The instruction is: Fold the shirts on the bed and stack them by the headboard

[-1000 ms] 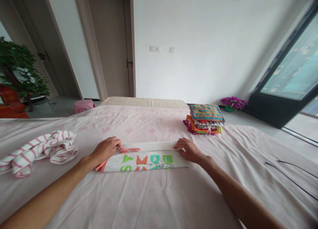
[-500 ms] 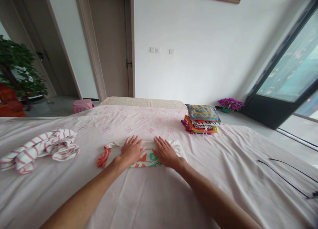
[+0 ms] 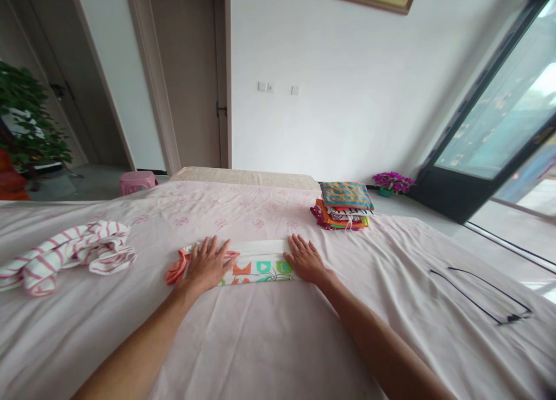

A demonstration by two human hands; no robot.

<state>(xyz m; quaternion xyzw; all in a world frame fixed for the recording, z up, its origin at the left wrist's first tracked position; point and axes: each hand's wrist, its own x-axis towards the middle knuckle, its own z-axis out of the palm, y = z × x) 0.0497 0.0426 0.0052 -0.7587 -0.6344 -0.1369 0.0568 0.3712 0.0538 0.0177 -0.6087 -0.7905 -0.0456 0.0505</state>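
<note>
A white garment (image 3: 260,270) with orange and green print lies folded into a flat strip on the bed sheet. It looks like a shirt, with a coral-coloured part bunched at its left end. My left hand (image 3: 208,264) rests flat on the left part, fingers spread. On the right end lies my right hand (image 3: 306,258), palm down with the fingers stretched out. Both hands press on the cloth without gripping it. Some of the garment is hidden under the hands.
A crumpled striped garment (image 3: 78,252) lies to the left. At the far right of the bed stands a stack of folded clothes (image 3: 345,206). Eyeglasses (image 3: 486,296) lie on the pale sheet (image 3: 269,342) at right. A pink stool (image 3: 138,182) stands beyond the bed.
My hands have moved apart, the left one leftward and the right one rightward along the garment. More of its printed middle shows between them. The view has shifted slightly to the right.
</note>
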